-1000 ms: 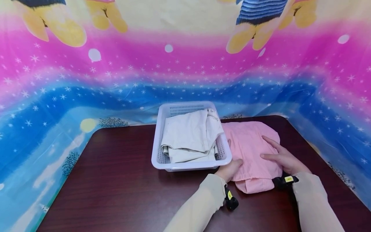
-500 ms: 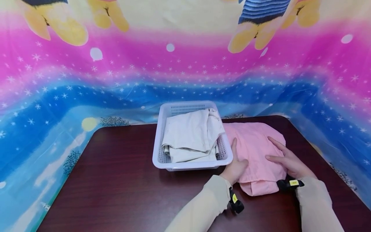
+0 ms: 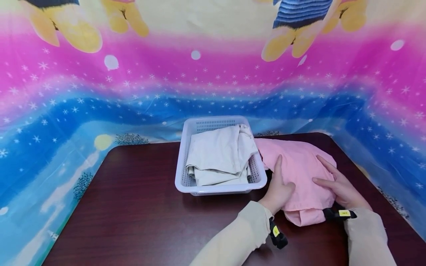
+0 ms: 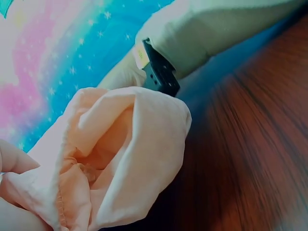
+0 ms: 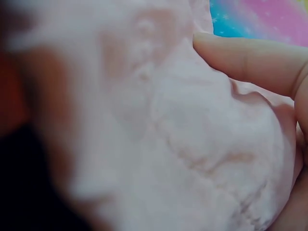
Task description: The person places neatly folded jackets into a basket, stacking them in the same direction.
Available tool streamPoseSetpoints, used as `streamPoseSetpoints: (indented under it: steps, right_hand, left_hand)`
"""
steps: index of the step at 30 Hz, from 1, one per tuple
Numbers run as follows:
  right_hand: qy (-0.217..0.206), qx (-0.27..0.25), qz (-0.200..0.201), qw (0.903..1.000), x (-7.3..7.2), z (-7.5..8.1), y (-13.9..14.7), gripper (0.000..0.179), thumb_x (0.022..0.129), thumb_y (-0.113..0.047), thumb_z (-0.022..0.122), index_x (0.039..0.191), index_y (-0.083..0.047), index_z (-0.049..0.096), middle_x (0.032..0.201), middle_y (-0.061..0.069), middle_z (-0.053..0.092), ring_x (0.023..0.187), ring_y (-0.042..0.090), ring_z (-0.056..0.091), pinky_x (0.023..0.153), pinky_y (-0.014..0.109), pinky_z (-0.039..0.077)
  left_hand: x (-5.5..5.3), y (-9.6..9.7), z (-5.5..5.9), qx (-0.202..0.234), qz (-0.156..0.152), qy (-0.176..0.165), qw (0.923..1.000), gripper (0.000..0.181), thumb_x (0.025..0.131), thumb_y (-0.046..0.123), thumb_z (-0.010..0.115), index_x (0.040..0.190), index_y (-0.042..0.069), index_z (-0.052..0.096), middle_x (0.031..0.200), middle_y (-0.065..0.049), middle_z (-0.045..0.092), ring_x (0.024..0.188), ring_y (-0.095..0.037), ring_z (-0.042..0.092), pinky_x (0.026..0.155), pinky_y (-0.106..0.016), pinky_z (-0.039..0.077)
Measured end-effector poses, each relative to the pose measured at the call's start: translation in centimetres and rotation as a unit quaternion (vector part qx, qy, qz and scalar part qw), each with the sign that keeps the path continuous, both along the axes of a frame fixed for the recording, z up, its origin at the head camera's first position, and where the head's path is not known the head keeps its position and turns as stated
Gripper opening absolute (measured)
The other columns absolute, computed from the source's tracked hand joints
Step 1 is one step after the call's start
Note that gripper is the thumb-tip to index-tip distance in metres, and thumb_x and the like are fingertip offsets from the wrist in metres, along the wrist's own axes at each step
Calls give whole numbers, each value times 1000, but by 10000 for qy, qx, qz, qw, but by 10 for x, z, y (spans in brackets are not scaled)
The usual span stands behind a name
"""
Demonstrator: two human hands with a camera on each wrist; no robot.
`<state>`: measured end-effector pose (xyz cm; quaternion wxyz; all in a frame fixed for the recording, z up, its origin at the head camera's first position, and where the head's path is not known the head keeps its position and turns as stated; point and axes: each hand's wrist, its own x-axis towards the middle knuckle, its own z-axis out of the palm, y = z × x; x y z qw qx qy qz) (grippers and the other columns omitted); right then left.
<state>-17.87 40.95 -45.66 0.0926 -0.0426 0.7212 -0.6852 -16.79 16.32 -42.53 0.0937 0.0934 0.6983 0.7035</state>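
A folded pink cloth [image 3: 301,166] is held between my two hands at the right of the table. My left hand [image 3: 277,192] grips its left side, thumb on top, and my right hand [image 3: 346,192] grips the right side. Some fingers of both hands are hidden by the cloth. In the left wrist view, the near end of the pink cloth [image 4: 159,154] gapes between its folds, with fingers [image 4: 14,159] at the left edge. The right wrist view shows the pink cloth [image 5: 207,125] blurred up close, a thumb [image 5: 250,60] pressed against it.
Just left of the pink cloth stands a white plastic basket [image 3: 180,162] holding folded off-white cloth [image 3: 213,151]. The dark red-brown table [image 3: 139,207] stretches to the left and front. A colourful patterned curtain [image 3: 166,107] hangs behind the table.
Both hands have shifted right with the pink cloth, opening a gap between its near part and the basket. More of my left hand now shows beside the basket, which stays put.
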Motion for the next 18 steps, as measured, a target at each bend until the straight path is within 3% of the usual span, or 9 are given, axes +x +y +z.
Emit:
streamPoseSetpoints:
  steps: [9, 15, 18]
  right_hand:
    - [327, -743, -67, 9967, 3, 9, -4, 82, 101, 5, 52, 163, -38, 18, 153, -5, 24, 118, -4, 50, 89, 23, 55]
    - [362, -849, -269, 9954, 7, 21, -5, 83, 101, 4, 53, 162, -40, 19, 159, -2, 17, 116, -4, 53, 87, 23, 56]
    - [429, -1040, -325, 9931, 8, 28, -6, 83, 101, 6, 53, 162, -40, 21, 158, -3, 21, 116, -4, 54, 86, 24, 56]
  left_hand:
    - [2, -2, 17, 163, -99, 158, 9997, 98, 82, -12, 60, 161, 33, 22, 163, 6, 26, 141, -8, 33, 112, -27, 33]
    - [2, -5, 27, 214, -320, 179, 9991, 98, 86, -10, 59, 161, 39, 19, 163, 9, 22, 143, -10, 31, 113, -30, 33]
    - [1, -7, 32, 186, -439, 303, 9984, 98, 86, -9, 59, 161, 39, 17, 164, 7, 22, 143, -11, 31, 112, -30, 34]
